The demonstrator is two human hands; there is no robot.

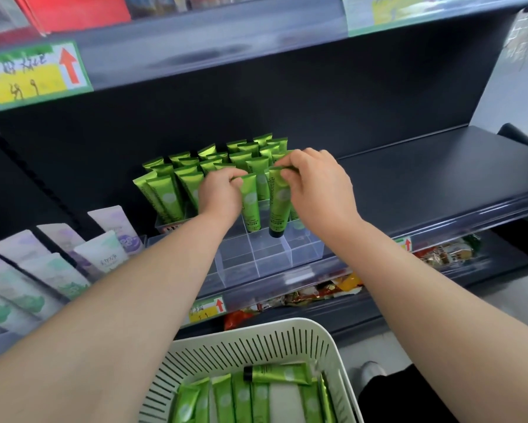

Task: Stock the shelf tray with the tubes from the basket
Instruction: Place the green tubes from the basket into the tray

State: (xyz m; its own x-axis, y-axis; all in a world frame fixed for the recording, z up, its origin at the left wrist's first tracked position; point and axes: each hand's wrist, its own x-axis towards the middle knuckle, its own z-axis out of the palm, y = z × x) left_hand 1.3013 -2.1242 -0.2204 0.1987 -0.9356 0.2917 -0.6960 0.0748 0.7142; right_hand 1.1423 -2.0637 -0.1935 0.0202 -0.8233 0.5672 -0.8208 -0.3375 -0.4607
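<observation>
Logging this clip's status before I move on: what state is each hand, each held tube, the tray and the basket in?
left hand: pinches left tube at its top.
left tube: upright, cap down, in the tray.
right hand: pinches right tube at its top.
right tube: upright, cap down; whether seated, unclear.
tray: back rows filled, front row empty.
basket: holds loose tubes lying flat.

One wide-angle view from the person's head, facing forward and down, close to the shelf (424, 172), tray (305, 251) at centre, basket (256, 326) at the near edge, upper shelf (256, 41) far
</observation>
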